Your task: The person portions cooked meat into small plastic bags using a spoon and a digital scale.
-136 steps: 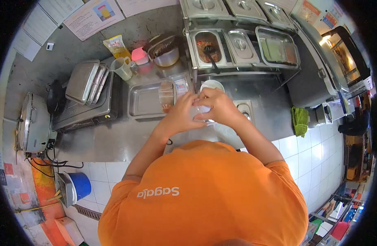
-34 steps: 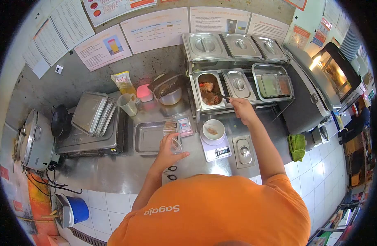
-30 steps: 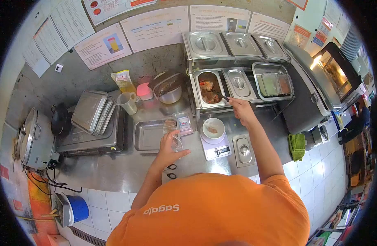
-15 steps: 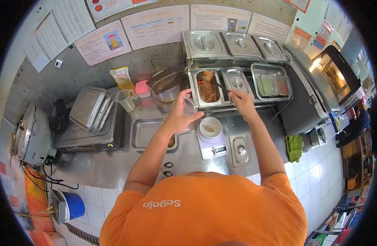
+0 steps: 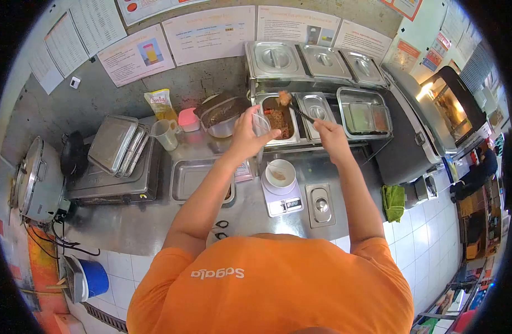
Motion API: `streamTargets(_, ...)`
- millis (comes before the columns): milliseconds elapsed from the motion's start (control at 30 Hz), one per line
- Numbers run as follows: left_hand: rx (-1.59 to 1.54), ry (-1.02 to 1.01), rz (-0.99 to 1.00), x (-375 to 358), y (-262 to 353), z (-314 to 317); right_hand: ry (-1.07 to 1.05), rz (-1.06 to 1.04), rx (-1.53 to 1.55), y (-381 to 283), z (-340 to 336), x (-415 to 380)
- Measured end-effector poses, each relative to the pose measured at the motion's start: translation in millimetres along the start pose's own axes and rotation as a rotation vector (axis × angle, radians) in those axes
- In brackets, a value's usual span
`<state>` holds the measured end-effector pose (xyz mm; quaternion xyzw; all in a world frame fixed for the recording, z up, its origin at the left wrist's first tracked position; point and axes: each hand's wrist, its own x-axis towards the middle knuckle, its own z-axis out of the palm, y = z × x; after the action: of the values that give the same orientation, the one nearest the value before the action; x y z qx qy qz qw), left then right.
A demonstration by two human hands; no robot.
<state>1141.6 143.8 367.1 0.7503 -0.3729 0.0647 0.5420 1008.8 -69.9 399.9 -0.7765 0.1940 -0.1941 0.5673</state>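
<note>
My left hand point(image 5: 247, 139) curls around a clear plastic cup point(image 5: 260, 124), tilted at the left edge of a steel food pan point(image 5: 286, 135) of brown chopped food. In my right hand point(image 5: 331, 141) is a spoon with a black handle point(image 5: 304, 115). Its head, loaded with a pale orange-brown clump point(image 5: 284, 99), is over the far end of that pan. Below my hands, a white bowl point(image 5: 287, 168) with a little something inside rests on a white kitchen scale point(image 5: 275, 207).
Lidded steel pans point(image 5: 275, 58) line the raised back rack. To the right are a lidded small pan point(image 5: 321, 207) and a green cloth point(image 5: 393, 201). At left stand a steel tray point(image 5: 183, 177), a clear jug point(image 5: 165, 135), stacked trays point(image 5: 114, 143) and a large pot point(image 5: 39, 172).
My left hand has moved up with the cup, closer to the food pan. The loaded spoon has risen slightly. The whole view has shifted a little.
</note>
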Motion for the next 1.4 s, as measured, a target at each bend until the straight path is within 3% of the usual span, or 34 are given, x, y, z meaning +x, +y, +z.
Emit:
streamTargets(67, -0.023, 0.006, -0.021, 7.6, 8.1, 0.6, -0.02, 0.014, -0.016, -13.8, -6.5, 0.8)
streamTargets(100, -0.043, 0.009, -0.043, 11.6, 12.3, 0.9, 0.045, -0.103, -0.014, -15.0, -1.2, -1.3)
streamTargets(333, -0.061, 0.073, -0.019, 30.2, -3.4, 21.5, 0.003, -0.04, -0.075, 42.5, 20.2, -9.0)
streamTargets(400, 0.005, 0.203, 0.044, 30.6, -5.6, 27.8, 0.031, -0.071, -0.108, 27.4, 17.4, -9.1)
streamTargets(467, 0.012, 0.194, 0.015, 33.5, -1.3, 30.4, 0.109, -0.222, -0.087, 8.3, 14.0, -6.9)
streamTargets(633, -0.067, 0.163, -0.067, 42.7, 4.9, 38.2, 0.144, -0.374, -0.186, -32.7, 10.8, -17.5)
streamTargets(733, -0.142, 0.141, -0.074, 48.4, 2.9, 44.3, 0.157, -0.431, -0.329, -42.5, 15.0, -27.9)
streamTargets(833, -0.065, 0.17, -0.047, 52.5, -10.5, 55.8, 0.203, -0.704, -0.595, -41.1, 16.3, -30.2)
streamTargets(933, -0.095, 0.228, -0.021, 55.1, -11.3, 60.0, 0.244, -0.768, -0.74, -38.2, 17.0, -30.9)
streamTargets(1133, -0.08, 0.249, -0.025, 50.5, 7.1, 53.3, 0.266, -0.787, -0.892, -40.7, 14.6, -32.0)
streamTargets(1400, -0.089, 0.218, -0.043, 50.3, 6.5, 56.2, 0.251, -0.75, -0.833, -49.3, 14.6, -36.9)
